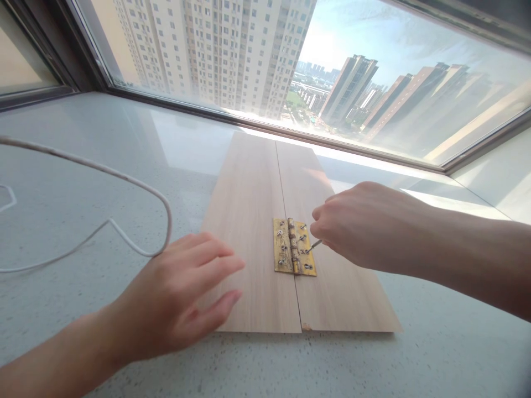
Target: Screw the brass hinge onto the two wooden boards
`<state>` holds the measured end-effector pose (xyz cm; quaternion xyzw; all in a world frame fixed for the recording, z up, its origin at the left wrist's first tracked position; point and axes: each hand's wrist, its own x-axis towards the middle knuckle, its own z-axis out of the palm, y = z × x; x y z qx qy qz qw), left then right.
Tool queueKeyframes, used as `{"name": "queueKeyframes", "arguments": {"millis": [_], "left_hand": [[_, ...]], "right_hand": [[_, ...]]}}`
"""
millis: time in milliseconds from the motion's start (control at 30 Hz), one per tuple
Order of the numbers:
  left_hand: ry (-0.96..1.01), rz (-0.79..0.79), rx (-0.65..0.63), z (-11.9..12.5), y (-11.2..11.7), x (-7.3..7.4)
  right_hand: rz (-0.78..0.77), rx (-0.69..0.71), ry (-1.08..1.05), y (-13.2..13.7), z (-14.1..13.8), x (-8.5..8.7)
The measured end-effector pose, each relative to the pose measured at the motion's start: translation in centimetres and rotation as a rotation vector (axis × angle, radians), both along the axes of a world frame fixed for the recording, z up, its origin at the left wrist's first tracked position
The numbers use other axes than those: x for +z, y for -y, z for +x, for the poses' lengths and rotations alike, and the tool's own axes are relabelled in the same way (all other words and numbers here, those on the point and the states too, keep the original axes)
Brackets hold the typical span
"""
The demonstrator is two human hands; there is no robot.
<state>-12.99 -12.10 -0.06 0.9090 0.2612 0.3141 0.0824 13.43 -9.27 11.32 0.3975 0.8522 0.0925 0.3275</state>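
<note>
Two pale wooden boards, a left board (244,210) and a right board (344,298), lie side by side with a narrow seam between them. A worn brass hinge (293,249) straddles the seam, several screws standing in its holes. My right hand (352,226) is closed round a screwdriver (316,244), whose handle is hidden in the fist. Its thin metal shaft reaches a screw in the hinge's right leaf. Over the left board's near left edge is my left hand (186,293), fingers apart and holding nothing; whether it touches the wood I cannot tell.
A white cable (136,182) loops across the speckled pale sill (124,221) at left, passing close to my left wrist. Behind the boards runs the dark window frame (249,119), with tall buildings outside. A small chip marks the right board's near edge.
</note>
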Motion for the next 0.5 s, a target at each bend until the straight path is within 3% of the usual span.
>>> {"name": "queueKeyframes", "arguments": {"millis": [67, 133, 233, 333, 500], "left_hand": [[-0.087, -0.033, 0.159, 0.5, -2.1, 0.1], [-0.143, -0.033, 0.216, 0.3, -3.2, -0.5], [-0.189, -0.02, 0.198, -0.4, -3.7, -1.1], [-0.042, -0.063, 0.228, -0.6, -4.2, -0.9], [0.264, -0.362, 0.449, -0.9, -6.3, -0.6]], "right_hand": [[0.007, -0.023, 0.022, 0.0, -0.2, 0.1], [0.007, -0.044, 0.021, 0.1, -0.3, 0.1], [0.012, -0.05, -0.014, 0.2, -0.2, 0.2], [0.04, -0.038, -0.024, 0.2, -0.1, 0.0], [0.043, -0.05, -0.027, -0.1, -0.3, 0.1]]}}
